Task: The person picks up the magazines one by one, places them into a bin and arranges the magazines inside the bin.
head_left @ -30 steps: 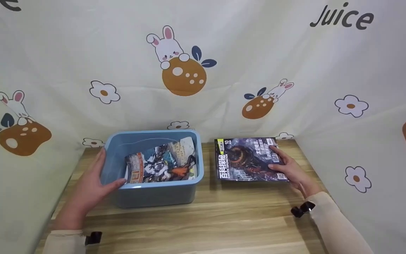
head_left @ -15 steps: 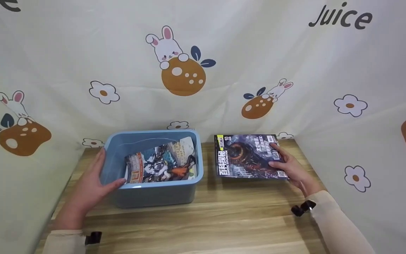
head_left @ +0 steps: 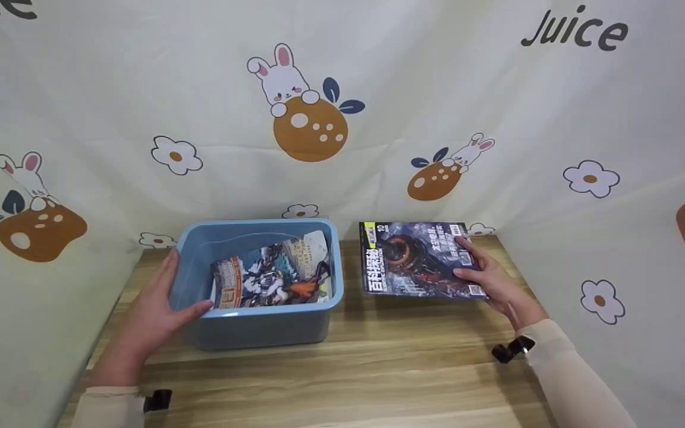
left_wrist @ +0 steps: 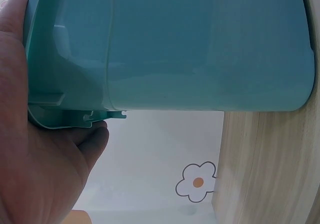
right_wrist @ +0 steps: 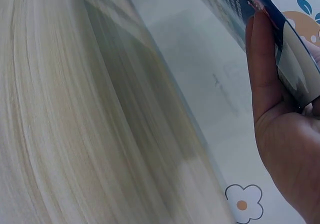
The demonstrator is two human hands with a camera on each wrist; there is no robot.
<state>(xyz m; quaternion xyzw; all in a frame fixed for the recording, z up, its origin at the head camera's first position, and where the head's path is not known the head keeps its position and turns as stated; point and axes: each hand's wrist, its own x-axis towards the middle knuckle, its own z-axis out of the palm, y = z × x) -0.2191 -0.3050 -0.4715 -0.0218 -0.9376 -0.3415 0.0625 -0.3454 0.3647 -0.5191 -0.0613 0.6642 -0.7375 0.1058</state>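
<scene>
A blue plastic storage bin (head_left: pixel 259 330) stands on the table at centre left, with a magazine (head_left: pixel 271 276) lying tilted inside it. At the bin's left front corner, my left hand (head_left: pixel 152 312) holds the rim, the thumb over the front edge and the fingers along the left side. The left wrist view shows that hand (left_wrist: pixel 45 169) against the bin's rim (left_wrist: pixel 47 116). To the right of the bin, my right hand (head_left: pixel 494 285) grips a dark science magazine (head_left: pixel 417 261) by its right edge. The right wrist view shows the magazine (right_wrist: pixel 295 59) raised off the table, fingers beneath it.
A wood-grain table (head_left: pixel 342 380) carries the bin. Pale curtain cloth (head_left: pixel 211 89) with rabbits, oranges and flowers hangs behind the table and along both sides. A gap of table separates the bin from the magazine in my right hand.
The magazine in my right hand has risen slightly, shifting a little upward and left in the head view. My left hand and the bin stay where they were.
</scene>
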